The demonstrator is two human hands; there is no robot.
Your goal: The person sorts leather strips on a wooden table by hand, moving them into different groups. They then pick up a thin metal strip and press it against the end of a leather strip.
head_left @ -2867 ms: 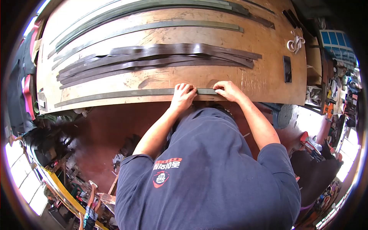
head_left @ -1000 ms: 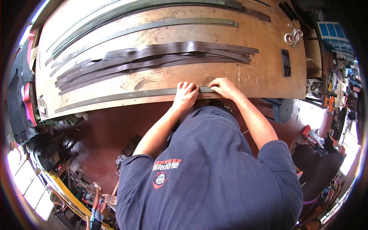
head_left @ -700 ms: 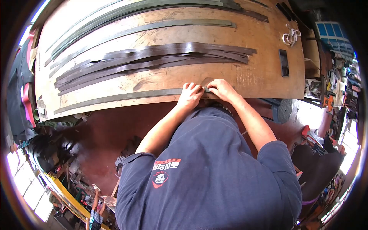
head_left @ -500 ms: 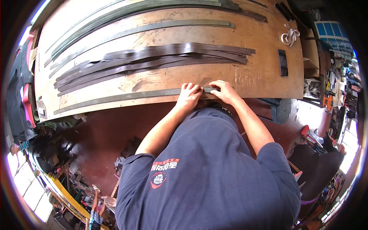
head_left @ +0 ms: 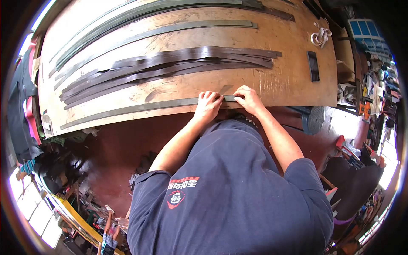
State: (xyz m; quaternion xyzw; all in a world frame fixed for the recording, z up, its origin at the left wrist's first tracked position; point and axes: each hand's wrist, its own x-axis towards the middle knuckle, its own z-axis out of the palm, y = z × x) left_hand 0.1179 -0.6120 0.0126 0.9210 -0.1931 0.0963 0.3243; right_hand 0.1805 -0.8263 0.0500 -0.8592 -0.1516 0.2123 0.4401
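A long grey-green strip (head_left: 140,107), which looks like leather, lies along the front edge of the table. My left hand (head_left: 208,105) is closed over it near its right part, fingers curled with the tips pressing down. My right hand (head_left: 249,100) pinches the strip's right end between thumb and fingers. A short stretch of strip shows between the two hands. Just behind that gap is a small dark flat piece (head_left: 225,89); I cannot make out what it is. Farther back lies a loose bundle of dark brown strips (head_left: 170,68), some wavy and overlapping.
Across the wooden table (head_left: 293,85) lie a green strip (head_left: 191,25) and a stack of strips (head_left: 140,17) at the back. On the right are a phone-like black object (head_left: 313,66) and a white cord (head_left: 321,37). A dark stool (head_left: 313,121) stands below the right edge.
Both hands stay on the strip; the right fingers have shifted slightly and are bunched more tightly at its end. The view has moved a little.
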